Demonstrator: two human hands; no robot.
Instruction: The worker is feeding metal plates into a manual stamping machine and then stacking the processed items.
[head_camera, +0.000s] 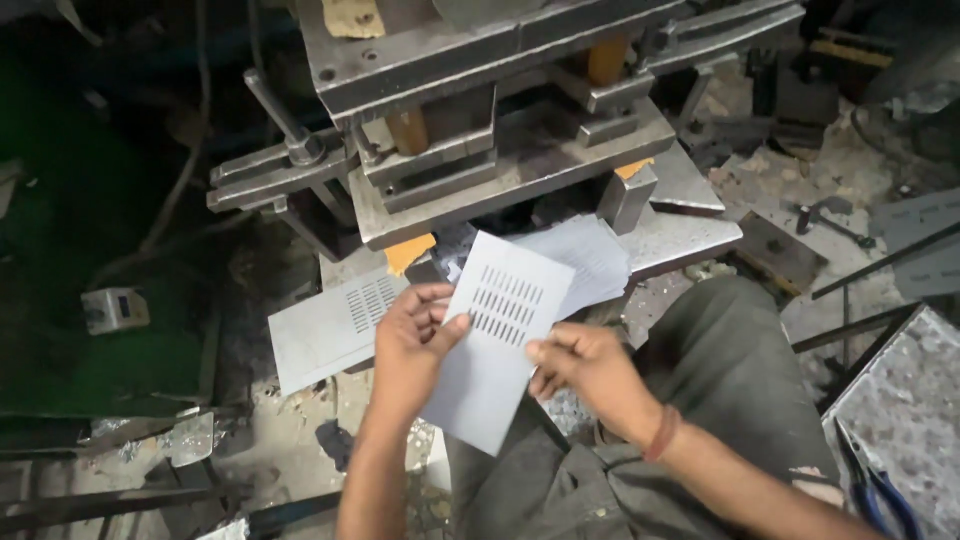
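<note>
Hands hold one slotted metal sheet (497, 340) between them: the left hand (412, 340) pinches its left edge, thumb across the slot rows, and the right hand (585, 368) grips its right edge. Just above the hands stands a grey press (500, 120). Left of the left hand lies another slotted sheet (325, 335); behind the held one, seemingly more sheets (590, 255).

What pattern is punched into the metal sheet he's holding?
The grey metal sheet has rows of narrow parallel slots near its upper end, seen best in the head view.
</note>
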